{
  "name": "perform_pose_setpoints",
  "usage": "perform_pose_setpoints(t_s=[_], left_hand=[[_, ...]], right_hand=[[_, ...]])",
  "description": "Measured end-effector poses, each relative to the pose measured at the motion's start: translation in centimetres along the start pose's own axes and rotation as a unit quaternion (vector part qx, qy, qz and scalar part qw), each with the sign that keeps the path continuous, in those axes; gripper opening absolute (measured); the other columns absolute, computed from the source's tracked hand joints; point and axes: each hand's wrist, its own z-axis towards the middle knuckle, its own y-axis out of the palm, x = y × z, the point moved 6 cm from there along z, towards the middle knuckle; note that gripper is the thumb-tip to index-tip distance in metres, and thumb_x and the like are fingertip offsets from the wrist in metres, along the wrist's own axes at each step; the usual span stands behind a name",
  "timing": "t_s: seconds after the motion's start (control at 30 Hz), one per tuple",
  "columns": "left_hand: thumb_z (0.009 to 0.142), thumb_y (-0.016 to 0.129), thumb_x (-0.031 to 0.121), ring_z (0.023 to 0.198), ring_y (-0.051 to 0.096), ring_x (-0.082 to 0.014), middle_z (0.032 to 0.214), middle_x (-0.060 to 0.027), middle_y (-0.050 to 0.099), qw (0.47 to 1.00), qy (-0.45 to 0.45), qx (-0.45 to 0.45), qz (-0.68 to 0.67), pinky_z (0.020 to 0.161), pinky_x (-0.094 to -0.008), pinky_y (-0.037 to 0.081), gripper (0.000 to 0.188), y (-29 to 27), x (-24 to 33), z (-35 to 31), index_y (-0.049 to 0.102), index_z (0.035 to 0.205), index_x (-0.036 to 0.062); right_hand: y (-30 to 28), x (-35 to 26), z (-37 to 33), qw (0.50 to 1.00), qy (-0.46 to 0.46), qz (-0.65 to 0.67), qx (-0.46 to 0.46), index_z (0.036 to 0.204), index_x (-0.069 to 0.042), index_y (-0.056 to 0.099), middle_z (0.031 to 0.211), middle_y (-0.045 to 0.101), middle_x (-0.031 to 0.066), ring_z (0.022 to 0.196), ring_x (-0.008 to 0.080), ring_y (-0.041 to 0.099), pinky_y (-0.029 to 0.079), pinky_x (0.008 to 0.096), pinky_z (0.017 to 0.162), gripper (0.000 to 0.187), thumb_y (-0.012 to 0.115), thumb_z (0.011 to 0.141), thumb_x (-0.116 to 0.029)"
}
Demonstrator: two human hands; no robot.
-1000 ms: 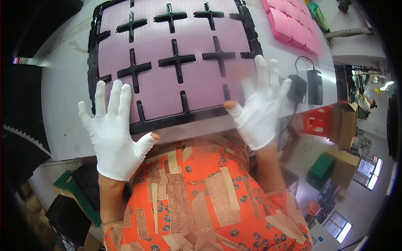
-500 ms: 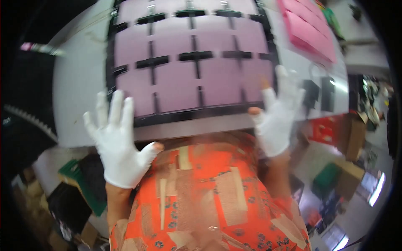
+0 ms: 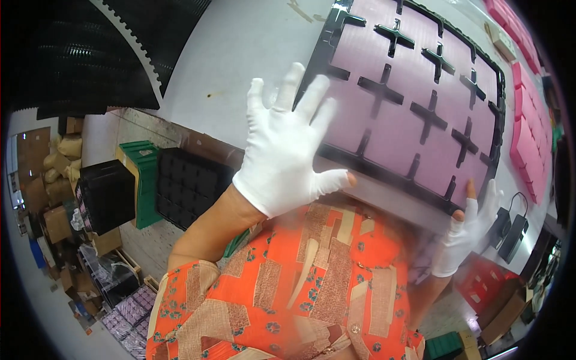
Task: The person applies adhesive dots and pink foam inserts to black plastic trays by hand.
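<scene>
Head view | Left hand: gloved, empty, fingers spread, near-left corner of black tray | Right hand: fingers extended, empty, near-right corner; contact unclear | Tray, mauve-filled, on table: now upper right, view swung left | Handling apparently paused

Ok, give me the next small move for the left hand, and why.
Probably settle the left hand onto the left rim of the black tray: it is spread wide, holds nothing, and reaches up beside that rim in this view, while the right hand is at the tray's near right corner.
</scene>
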Motion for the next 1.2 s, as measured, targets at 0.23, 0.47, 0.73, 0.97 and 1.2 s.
perform_pose_setpoints(t_s=[0.23,0.47,0.73,0.97,1.2], left_hand=[[0.086,0.052,0.079,0.148,0.025,-0.0524,0.156,-0.0233,0.041,0.998,0.038,-0.028,-0.036,0.116,-0.0698,0.006,0.09,0.0,0.9,-0.8,0.06,0.137,0.0057],[0.076,0.069,0.068,0.151,0.023,-0.0472,0.157,-0.0214,0.039,1.0,0.01,0.004,-0.015,0.118,-0.0693,0.004,0.091,0.8,0.5,0.2,0.057,0.139,0.0037],[0.089,0.052,0.075,0.153,0.021,-0.0445,0.161,-0.0181,0.037,0.998,0.043,-0.028,0.045,0.12,-0.0649,0.007,0.092,-0.3,0.8,-0.3,0.051,0.146,0.0039],[0.091,0.039,0.082,0.152,0.023,-0.0452,0.16,-0.0174,0.039,0.997,0.045,-0.011,0.062,0.118,-0.0663,0.012,0.093,0.5,1.1,0.6,0.053,0.146,0.0078],[0.092,0.039,0.08,0.151,0.023,-0.0462,0.159,-0.0189,0.04,0.998,0.05,-0.014,0.032,0.118,-0.0666,0.011,0.094,0.2,0.8,0.2,0.052,0.145,0.0044]], right_hand=[[0.2,-0.1,-0.2,1.0,0.008,0.008,0.005,0.141,-0.006,0.061,0.159,0.04,0.0168,0.152,0.0386,0.025,0.012,0.0541,0.124,0.085,0.029,0.101,-0.073],[-0.6,0.4,-0.8,0.999,-0.012,-0.052,0.007,0.138,-0.002,0.063,0.155,0.044,0.0222,0.148,0.0438,0.03,0.016,0.0552,0.122,0.078,0.036,0.102,-0.067],[-0.8,-0.3,-0.6,0.996,-0.017,-0.081,-0.028,0.132,-0.015,0.069,0.159,0.036,0.0173,0.152,0.043,0.021,0.013,0.0674,0.118,0.078,0.04,0.095,-0.076],[-0.3,1.2,0.5,0.987,0.015,-0.159,0.004,0.134,-0.015,0.067,0.157,0.037,0.017,0.151,0.042,0.022,0.013,0.0717,0.115,0.077,0.042,0.094,-0.076],[-0.9,-0.5,-0.5,0.998,0.025,-0.056,-0.026,0.134,-0.015,0.067,0.158,0.036,0.0159,0.152,0.0404,0.021,0.008,0.0704,0.117,0.078,0.043,0.093,-0.077]])
